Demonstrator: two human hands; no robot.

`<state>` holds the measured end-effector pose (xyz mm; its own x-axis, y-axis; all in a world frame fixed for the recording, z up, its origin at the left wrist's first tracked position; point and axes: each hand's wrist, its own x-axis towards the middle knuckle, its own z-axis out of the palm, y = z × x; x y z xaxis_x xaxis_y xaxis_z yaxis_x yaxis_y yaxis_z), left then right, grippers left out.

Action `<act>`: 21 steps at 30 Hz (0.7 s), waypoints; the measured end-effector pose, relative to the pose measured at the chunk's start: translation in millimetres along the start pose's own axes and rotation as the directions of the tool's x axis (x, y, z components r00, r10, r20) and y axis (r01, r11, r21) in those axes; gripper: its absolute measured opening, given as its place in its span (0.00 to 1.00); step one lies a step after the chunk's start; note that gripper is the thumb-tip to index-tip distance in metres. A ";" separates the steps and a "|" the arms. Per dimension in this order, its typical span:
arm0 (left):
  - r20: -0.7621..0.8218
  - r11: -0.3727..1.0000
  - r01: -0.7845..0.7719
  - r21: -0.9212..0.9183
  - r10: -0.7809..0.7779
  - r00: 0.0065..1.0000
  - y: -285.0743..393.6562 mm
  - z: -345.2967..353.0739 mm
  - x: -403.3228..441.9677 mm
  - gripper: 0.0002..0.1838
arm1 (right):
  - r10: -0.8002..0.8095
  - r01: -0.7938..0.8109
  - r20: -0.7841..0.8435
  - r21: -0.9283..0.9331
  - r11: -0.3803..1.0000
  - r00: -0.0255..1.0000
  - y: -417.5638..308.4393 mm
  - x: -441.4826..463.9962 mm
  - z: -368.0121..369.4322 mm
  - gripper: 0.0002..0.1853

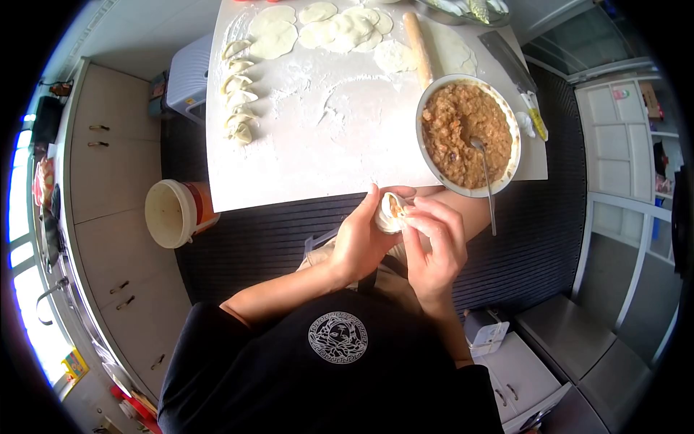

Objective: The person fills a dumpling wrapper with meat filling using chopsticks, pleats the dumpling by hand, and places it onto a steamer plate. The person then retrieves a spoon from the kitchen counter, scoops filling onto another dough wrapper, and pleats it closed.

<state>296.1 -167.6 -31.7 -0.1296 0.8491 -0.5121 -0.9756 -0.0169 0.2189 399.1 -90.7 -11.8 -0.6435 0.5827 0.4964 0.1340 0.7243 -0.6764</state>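
Just past the table's front edge, my left hand (pixel 359 235) cradles a dough wrapper (pixel 389 215) with some brown filling showing inside. The fingertips of my right hand (pixel 438 242) pinch the wrapper's right edge. A white bowl of brown filling (pixel 463 130) stands at the table's front right, with a metal spoon (pixel 487 173) resting in it. Folded dumplings (pixel 238 94) form a column along the table's left side. Flat dough wrappers (pixel 347 30), partly overlapping, lie at the back.
The floured white table (pixel 311 166) also holds a rolling pin (pixel 418 50) behind the bowl, a dark-bladed knife (pixel 510 61) at the right and a tray of greens (pixel 470 11). A white bucket (pixel 171 213) stands on the floor at the left.
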 end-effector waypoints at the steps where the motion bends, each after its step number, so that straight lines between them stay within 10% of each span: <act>1: 0.016 1.000 -0.006 0.014 0.006 1.000 2.1 1.5 -1.1 0.26 | 0.065 -0.065 -0.016 0.024 0.998 0.998 -2.1 0.2 0.7 0.13; 21: 0.096 0.980 0.171 0.097 -0.180 0.979 30.7 7.7 -8.9 0.15 | -0.112 0.108 0.114 0.039 0.993 0.987 7.9 8.2 -11.6 0.08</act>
<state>268.7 -171.6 -14.0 0.0662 0.8851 -0.4606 -0.9614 0.1801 0.2079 403.6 -75.9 -6.7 -0.7362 0.4521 0.5036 0.0341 0.7680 -0.6395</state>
